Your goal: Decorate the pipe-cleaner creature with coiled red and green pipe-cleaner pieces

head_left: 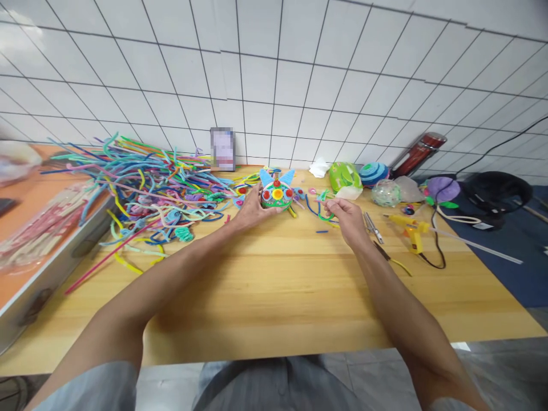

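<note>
Left fingers [256, 200] on green ornament [276, 202] — bagged sticks [49, 220] in tray [32, 288]

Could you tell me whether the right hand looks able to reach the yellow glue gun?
Probably yes: only low metal tools lie between the right hand, seemingly pinching a green strand, and the yellow glue gun.

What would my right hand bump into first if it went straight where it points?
Your right hand would probably meet the green fuzzy stick right at its fingertips; they may be touching. Just past that is the blue fuzzy stick. I can't tell how high your hand is.
</note>
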The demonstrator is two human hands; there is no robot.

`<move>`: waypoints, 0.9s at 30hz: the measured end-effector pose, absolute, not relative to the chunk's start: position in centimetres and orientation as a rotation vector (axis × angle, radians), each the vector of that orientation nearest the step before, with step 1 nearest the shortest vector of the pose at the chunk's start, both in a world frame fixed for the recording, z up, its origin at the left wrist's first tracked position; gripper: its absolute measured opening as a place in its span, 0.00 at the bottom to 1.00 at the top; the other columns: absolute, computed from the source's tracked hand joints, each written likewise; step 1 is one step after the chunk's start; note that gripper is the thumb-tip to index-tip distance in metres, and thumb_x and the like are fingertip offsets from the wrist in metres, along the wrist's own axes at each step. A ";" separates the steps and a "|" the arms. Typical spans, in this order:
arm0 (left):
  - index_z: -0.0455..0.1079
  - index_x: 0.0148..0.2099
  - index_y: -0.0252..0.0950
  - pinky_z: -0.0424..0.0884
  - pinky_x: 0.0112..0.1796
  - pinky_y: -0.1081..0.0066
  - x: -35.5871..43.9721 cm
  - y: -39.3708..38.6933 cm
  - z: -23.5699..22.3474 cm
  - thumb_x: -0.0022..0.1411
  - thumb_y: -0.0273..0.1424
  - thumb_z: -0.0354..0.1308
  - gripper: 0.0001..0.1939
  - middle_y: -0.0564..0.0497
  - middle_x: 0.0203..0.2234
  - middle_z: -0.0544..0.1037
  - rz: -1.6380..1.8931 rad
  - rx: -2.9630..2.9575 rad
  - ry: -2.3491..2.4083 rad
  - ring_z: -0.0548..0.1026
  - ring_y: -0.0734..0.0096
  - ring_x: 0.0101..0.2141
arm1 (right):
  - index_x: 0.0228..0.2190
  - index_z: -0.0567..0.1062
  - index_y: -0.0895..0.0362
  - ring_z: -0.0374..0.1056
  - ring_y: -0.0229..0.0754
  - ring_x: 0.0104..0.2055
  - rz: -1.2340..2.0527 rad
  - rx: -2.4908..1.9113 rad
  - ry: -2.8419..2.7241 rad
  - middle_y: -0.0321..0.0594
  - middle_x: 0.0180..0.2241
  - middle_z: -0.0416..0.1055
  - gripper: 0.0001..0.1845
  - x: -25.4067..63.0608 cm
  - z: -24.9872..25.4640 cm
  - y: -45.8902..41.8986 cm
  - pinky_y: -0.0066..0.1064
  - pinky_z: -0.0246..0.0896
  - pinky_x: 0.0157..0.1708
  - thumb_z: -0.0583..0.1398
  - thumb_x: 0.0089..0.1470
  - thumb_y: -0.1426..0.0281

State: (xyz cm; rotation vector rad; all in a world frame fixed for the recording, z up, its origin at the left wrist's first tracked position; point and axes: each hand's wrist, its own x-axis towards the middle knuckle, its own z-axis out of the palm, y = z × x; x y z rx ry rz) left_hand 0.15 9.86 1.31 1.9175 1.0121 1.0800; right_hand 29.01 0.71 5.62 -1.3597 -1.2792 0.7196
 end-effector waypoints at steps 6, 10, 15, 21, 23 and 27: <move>0.62 0.68 0.35 0.78 0.49 0.54 -2.9 8.6 4.0 0.56 0.52 0.71 0.46 0.37 0.55 0.77 1.168 1.854 1.269 0.79 0.54 0.49 | 0.28 0.78 0.53 0.70 0.41 0.32 0.866 -1.278 -1.195 0.39 0.30 0.76 0.23 29.5 5.3 0.5 0.35 0.70 0.36 0.69 0.50 0.45; 0.65 0.65 0.37 0.80 0.43 0.61 -4.8 8.5 5.5 0.62 0.53 0.67 0.38 0.43 0.47 0.79 1.256 1.849 1.290 0.79 0.59 0.44 | 0.28 0.80 0.53 0.70 0.41 0.32 0.877 -1.251 -1.202 0.39 0.31 0.76 0.21 29.3 4.9 0.4 0.35 0.70 0.36 0.69 0.51 0.47; 0.54 0.73 0.39 0.77 0.55 0.51 -4.2 8.5 2.9 0.46 0.46 0.78 0.58 0.33 0.67 0.66 1.067 1.996 1.101 0.72 0.45 0.61 | 0.30 0.81 0.53 0.72 0.43 0.35 0.789 -1.299 -1.294 0.39 0.32 0.79 0.17 28.6 3.7 0.5 0.36 0.69 0.40 0.68 0.51 0.52; 0.58 0.69 0.38 0.69 0.64 0.43 -1.1 9.5 0.5 0.49 0.43 0.76 0.50 0.33 0.67 0.65 1.012 1.994 0.941 0.68 0.40 0.66 | 0.39 0.83 0.55 0.70 0.41 0.32 0.777 -1.414 -1.424 0.36 0.30 0.78 0.18 27.5 2.2 0.4 0.34 0.64 0.35 0.66 0.50 0.57; 0.61 0.67 0.37 0.73 0.60 0.47 -0.4 10.0 0.9 0.52 0.45 0.75 0.46 0.35 0.64 0.69 1.026 1.954 0.902 0.71 0.43 0.64 | 0.41 0.83 0.54 0.69 0.42 0.32 0.756 -1.432 -1.476 0.37 0.31 0.78 0.18 27.3 1.9 0.4 0.33 0.64 0.34 0.65 0.51 0.58; 0.68 0.62 0.35 0.77 0.55 0.54 0.2 10.8 1.6 0.54 0.46 0.74 0.39 0.38 0.58 0.76 1.045 1.857 0.860 0.77 0.49 0.56 | 0.40 0.83 0.53 0.69 0.42 0.33 0.715 -1.439 -1.536 0.38 0.33 0.79 0.18 26.9 1.1 0.5 0.33 0.63 0.34 0.64 0.52 0.57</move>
